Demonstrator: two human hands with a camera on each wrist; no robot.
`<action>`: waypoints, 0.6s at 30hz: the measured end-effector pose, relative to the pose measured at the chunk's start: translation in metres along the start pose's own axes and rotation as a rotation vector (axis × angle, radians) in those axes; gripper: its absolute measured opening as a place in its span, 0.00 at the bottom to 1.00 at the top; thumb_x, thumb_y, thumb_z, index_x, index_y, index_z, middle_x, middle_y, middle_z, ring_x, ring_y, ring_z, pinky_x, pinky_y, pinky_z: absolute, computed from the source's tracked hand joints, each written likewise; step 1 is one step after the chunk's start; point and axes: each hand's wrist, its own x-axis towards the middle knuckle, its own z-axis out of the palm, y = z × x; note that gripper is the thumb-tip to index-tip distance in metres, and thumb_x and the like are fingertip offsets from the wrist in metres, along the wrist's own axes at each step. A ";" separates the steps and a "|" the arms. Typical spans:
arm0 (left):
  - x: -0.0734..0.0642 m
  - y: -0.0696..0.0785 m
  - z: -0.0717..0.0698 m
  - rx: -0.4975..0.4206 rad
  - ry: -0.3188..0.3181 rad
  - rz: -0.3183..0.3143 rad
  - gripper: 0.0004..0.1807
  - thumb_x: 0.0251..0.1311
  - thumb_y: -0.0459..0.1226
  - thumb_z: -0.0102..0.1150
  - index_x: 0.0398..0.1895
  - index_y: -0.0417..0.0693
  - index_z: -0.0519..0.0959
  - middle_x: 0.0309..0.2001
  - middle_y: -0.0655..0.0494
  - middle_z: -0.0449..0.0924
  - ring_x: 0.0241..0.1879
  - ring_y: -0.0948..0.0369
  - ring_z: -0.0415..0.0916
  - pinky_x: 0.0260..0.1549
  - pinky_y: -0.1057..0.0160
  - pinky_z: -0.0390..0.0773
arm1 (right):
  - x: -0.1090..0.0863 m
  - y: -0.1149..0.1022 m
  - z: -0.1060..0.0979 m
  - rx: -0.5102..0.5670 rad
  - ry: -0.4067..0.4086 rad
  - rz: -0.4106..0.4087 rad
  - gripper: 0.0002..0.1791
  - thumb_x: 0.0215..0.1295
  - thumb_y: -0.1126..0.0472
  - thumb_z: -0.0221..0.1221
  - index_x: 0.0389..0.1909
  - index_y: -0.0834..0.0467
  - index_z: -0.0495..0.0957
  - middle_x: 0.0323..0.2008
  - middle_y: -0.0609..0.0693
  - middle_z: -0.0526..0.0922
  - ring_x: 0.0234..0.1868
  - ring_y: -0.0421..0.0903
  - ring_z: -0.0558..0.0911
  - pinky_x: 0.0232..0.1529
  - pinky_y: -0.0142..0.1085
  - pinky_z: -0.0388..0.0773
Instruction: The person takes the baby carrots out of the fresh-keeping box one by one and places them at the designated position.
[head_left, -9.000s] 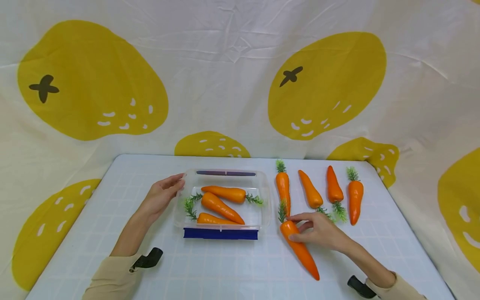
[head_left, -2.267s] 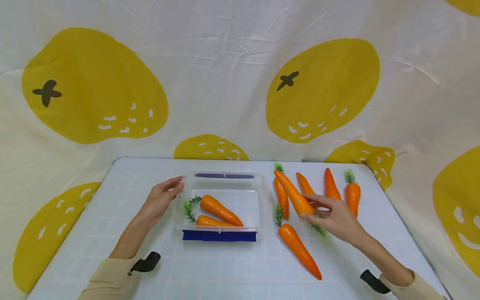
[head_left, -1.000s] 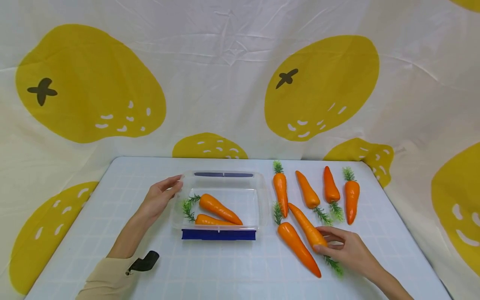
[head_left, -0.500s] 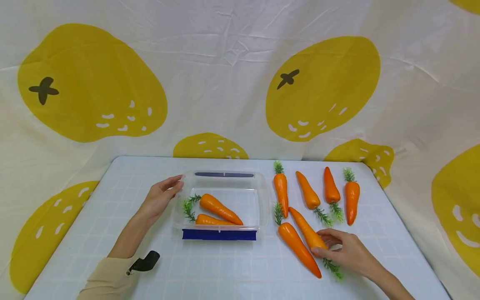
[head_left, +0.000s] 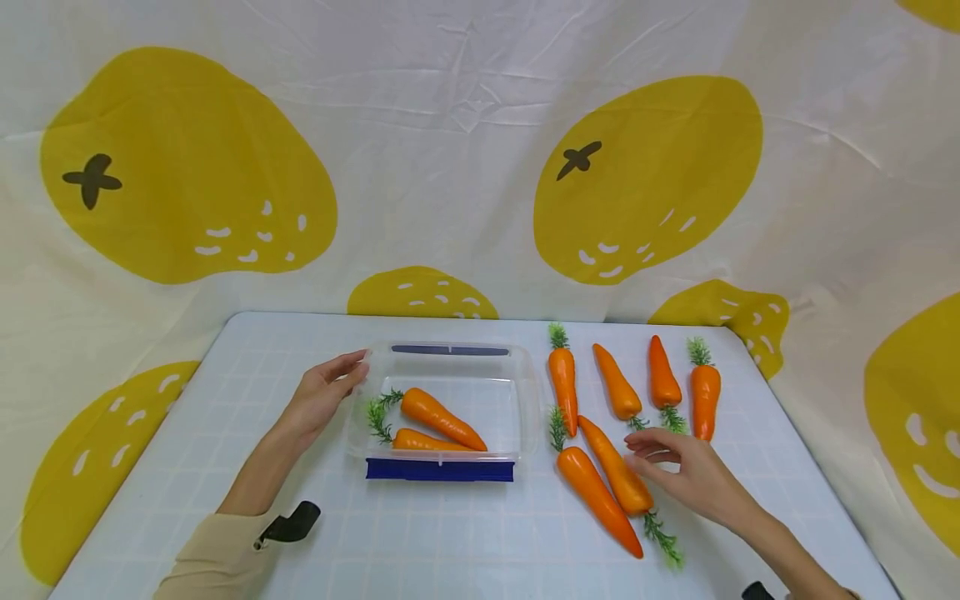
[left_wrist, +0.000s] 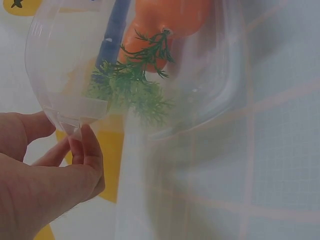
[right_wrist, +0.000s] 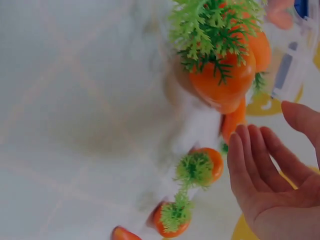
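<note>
In the head view, my left hand (head_left: 313,402) holds the left rim of a clear plastic container (head_left: 480,457) with blue latches. The left wrist view shows thumb and fingers pinching its clear edge. Two orange carrots with green tops lie inside: one slanted carrot (head_left: 442,418) and a front carrot (head_left: 427,442) partly hidden by the container's front edge. My right hand (head_left: 690,473) is just right of a carrot (head_left: 615,465) on the table, fingers loosely extended and holding nothing. Against that carrot's left side lies another carrot (head_left: 597,504), tip toward me.
Behind these, a row of carrots runs along the table's right side: a carrot (head_left: 563,383) nearest the container, then a carrot (head_left: 617,383), a carrot (head_left: 663,375) and the rightmost carrot (head_left: 705,396). A patterned curtain (head_left: 435,167) hangs behind the table.
A carrot in the container 9 seconds ago was in my right hand 2.3 seconds ago. It now lies on the table, let go, and the right hand has drawn back. The left hand stays put.
</note>
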 end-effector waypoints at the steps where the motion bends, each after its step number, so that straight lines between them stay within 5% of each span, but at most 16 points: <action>1: 0.000 0.000 0.000 -0.001 0.001 -0.003 0.33 0.76 0.51 0.55 0.78 0.48 0.66 0.72 0.46 0.66 0.62 0.55 0.67 0.71 0.53 0.64 | 0.003 -0.001 -0.001 -0.004 0.003 -0.017 0.13 0.66 0.62 0.70 0.49 0.63 0.84 0.43 0.53 0.88 0.40 0.37 0.86 0.43 0.34 0.85; 18: -0.001 0.004 0.001 0.010 -0.005 -0.021 0.33 0.77 0.49 0.54 0.78 0.47 0.64 0.72 0.44 0.65 0.64 0.51 0.67 0.71 0.53 0.64 | 0.048 -0.027 -0.004 -0.054 -0.010 -0.113 0.10 0.67 0.63 0.68 0.48 0.60 0.85 0.43 0.47 0.88 0.41 0.41 0.87 0.44 0.41 0.86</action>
